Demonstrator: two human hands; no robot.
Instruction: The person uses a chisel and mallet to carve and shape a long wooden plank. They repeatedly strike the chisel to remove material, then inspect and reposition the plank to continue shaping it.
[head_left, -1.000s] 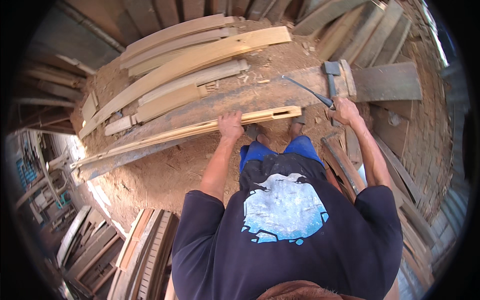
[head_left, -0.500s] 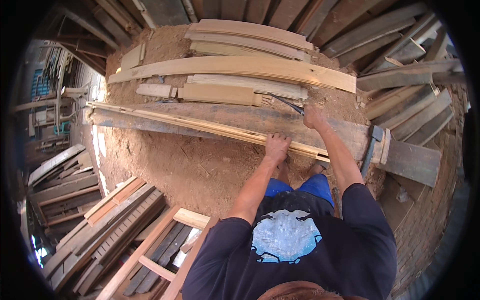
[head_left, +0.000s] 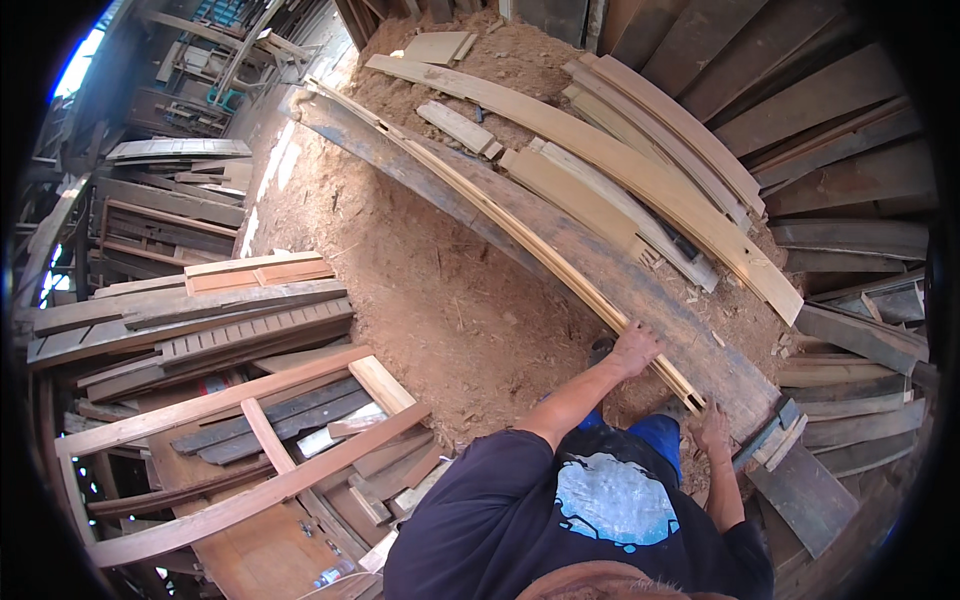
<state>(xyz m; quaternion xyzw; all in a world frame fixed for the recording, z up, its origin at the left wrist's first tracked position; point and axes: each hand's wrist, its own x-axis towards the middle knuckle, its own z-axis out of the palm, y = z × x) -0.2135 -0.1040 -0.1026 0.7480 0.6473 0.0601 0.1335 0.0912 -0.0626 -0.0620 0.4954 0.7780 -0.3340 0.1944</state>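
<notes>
A long bundle of narrow, pale wooden strips (head_left: 500, 217) lies lengthwise on a thick, worn plank bench (head_left: 700, 345), slanting from the far left toward me. My left hand (head_left: 637, 347) grips the strips from above, a little short of their near end. A dark slot shows in that end. My right hand (head_left: 712, 430) is against the near end, its fingers bent in close to the wood. Farther off, a slim dark tool (head_left: 683, 243) lies among boards beyond the bench; its kind is unclear.
A dark clamp-like piece (head_left: 770, 430) sits across the bench's near end. Pale boards (head_left: 600, 170) lie on sawdust beyond the bench. On the left are stacked timber (head_left: 250, 310) and a wooden frame (head_left: 270, 437). Dark planks (head_left: 840, 150) stand along the right.
The view has turned to the right. My right hand has let go of the slim dark tool, which now lies on the boards, and has come back to the strips' near end. My left hand keeps its grip.
</notes>
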